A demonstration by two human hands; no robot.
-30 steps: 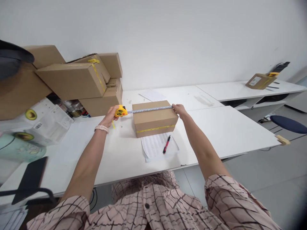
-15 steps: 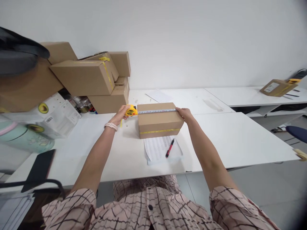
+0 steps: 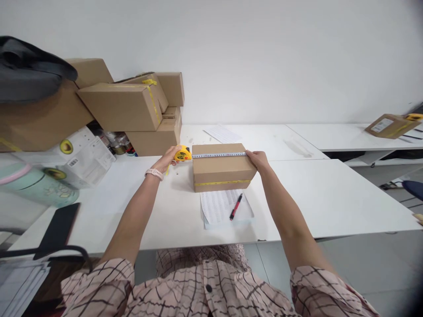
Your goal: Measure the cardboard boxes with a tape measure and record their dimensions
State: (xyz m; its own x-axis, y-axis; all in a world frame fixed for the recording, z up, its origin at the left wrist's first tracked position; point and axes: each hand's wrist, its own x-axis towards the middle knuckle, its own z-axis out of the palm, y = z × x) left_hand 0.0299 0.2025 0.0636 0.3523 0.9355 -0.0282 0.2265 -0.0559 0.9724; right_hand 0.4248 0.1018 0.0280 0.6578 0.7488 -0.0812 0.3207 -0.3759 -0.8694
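A cardboard box [image 3: 221, 169] lies on the white table, with a strip of yellow tape along its front side. My left hand [image 3: 168, 159] is closed round a yellow tape measure [image 3: 183, 153] at the box's left end. The white blade [image 3: 218, 155] is drawn out straight across the box top. At the right edge my right hand [image 3: 257, 159] pinches the blade's end against the box. Papers [image 3: 214, 207] lie in front of the box, partly beneath it, and a red and black pen [image 3: 235, 207] rests on them.
Several cardboard boxes [image 3: 119, 108] are stacked at the left beside a white carton [image 3: 84, 160]. A mint-green bottle [image 3: 39, 187] and a dark phone-like slab [image 3: 57, 229] are near the left edge. Another taped box [image 3: 390, 126] stands far right. A loose sheet [image 3: 221, 133] lies behind.
The whole view has shifted slightly, so things appear a little further right. Both hands keep their hold, and the blade stays stretched across the box.
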